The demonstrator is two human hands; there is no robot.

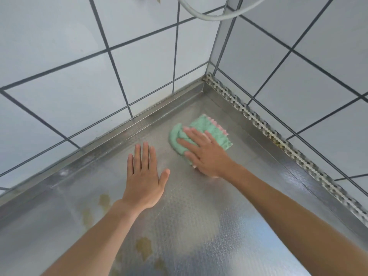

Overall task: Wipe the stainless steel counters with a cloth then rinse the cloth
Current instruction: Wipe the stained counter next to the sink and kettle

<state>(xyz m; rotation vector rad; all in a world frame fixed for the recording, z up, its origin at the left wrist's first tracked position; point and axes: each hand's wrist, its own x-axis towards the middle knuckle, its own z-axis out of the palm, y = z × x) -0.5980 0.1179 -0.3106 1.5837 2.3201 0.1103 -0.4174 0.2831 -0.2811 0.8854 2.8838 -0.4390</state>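
A mint-green cloth with a pink scalloped edge lies bunched on the textured stainless steel counter, near the back corner. My right hand presses flat on the cloth with straight, spread fingers, covering its near half. To the left of it, my left hand rests palm down on the bare counter with fingers straight and together, holding nothing. Yellowish-brown stains mark the counter near my left forearm.
White tiled walls with dark grout meet in a corner behind the counter. A perforated metal strip runs along the right wall's base. A raised steel lip borders the left wall. A grey hose hangs at the top.
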